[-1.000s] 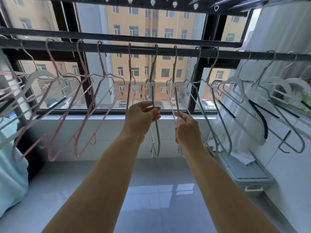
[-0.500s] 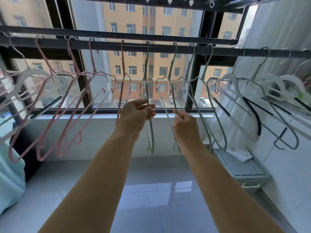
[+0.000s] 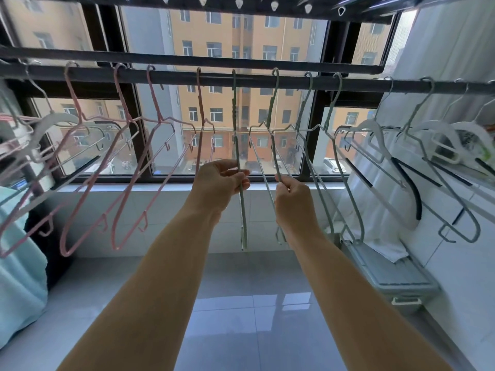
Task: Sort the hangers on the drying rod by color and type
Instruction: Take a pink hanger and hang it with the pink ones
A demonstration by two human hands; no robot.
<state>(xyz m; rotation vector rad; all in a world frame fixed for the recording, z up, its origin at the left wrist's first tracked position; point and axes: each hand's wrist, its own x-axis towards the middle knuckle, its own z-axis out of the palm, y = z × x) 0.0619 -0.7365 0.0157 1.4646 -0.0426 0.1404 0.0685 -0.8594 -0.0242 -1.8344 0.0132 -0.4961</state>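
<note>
Two green hangers hang mid-rod (image 3: 267, 81), long axes vertical. My left hand (image 3: 219, 183) pinches the left hanger (image 3: 242, 215) and my right hand (image 3: 293, 199) grips the one beside it (image 3: 273, 145). Pink hangers (image 3: 64, 249) crowd the left, white hangers (image 3: 375, 135) the right. Sliding room looks tight.

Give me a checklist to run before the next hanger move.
1. Left hand pinches a green hanger: ok.
2. Right hand grips the next green hanger: ok.
3. Both hooks over the rod: ok.
4. Pink hangers all left of the green ones: ok.
5. Held hangers free of each other lower down: cannot tell.
</note>
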